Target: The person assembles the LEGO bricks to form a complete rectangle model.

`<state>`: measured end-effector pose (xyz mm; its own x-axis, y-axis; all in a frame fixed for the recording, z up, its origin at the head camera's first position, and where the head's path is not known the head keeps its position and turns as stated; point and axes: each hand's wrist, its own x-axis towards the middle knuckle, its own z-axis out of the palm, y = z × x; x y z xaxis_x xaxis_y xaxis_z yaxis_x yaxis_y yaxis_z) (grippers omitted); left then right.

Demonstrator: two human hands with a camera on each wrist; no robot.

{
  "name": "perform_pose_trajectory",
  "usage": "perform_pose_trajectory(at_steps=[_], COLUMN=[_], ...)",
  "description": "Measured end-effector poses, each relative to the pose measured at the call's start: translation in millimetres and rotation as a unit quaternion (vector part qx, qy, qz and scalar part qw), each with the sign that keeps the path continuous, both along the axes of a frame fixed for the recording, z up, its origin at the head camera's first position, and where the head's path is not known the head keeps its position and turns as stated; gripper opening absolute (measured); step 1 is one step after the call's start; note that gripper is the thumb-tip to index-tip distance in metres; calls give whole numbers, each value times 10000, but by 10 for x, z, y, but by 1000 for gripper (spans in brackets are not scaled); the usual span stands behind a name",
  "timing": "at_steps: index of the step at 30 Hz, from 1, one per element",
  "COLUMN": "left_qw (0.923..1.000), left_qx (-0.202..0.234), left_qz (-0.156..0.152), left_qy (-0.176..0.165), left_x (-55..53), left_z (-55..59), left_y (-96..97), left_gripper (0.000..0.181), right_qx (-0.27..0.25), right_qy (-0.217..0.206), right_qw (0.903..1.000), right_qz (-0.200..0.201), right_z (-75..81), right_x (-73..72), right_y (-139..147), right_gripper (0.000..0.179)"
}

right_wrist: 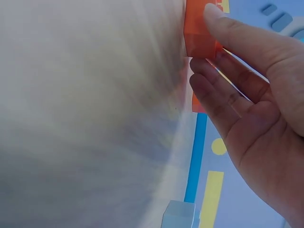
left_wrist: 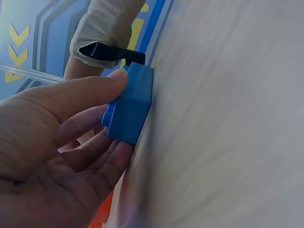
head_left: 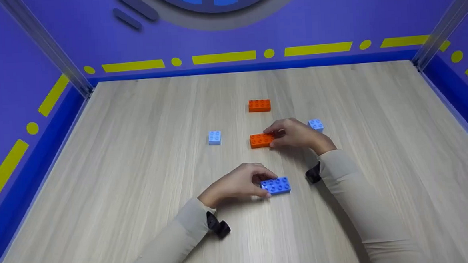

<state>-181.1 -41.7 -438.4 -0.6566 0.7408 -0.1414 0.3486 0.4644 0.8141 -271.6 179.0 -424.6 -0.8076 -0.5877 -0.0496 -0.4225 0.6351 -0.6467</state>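
Note:
A blue toy building brick lies near the front middle of the table. My left hand pinches its left end between thumb and fingers, and the left wrist view shows the thumb against the brick's studded side. Farther back, an orange brick is held at its right end by my right hand. In the right wrist view the thumb presses one side of that orange brick; the fingertips lie at its other side, partly hidden.
A second orange brick lies behind the held one. One small light-blue brick sits to the left, another light-blue brick just behind my right wrist. Blue-purple walls bound the wooden table at back and sides.

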Motion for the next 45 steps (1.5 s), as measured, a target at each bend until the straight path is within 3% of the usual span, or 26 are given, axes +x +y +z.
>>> perform_pose_trajectory(at_steps=[20,31,45], left_qw=[9997,9994,9984], left_qx=[-160,-92,-282], left_qz=[123,197,466], left_qy=[152,253,153], left_x=[-41,-114,-192], left_z=[39,36,55], left_y=[-47,-124,-195], left_gripper=[42,39,38], right_qx=[35,51,27], right_qy=[-53,-116,-261], right_qw=[9999,9997,9991], right_qz=[-155,-196,-338], right_z=[-31,-24,8], right_x=[22,49,124], right_y=[47,115,207], right_gripper=[39,39,38])
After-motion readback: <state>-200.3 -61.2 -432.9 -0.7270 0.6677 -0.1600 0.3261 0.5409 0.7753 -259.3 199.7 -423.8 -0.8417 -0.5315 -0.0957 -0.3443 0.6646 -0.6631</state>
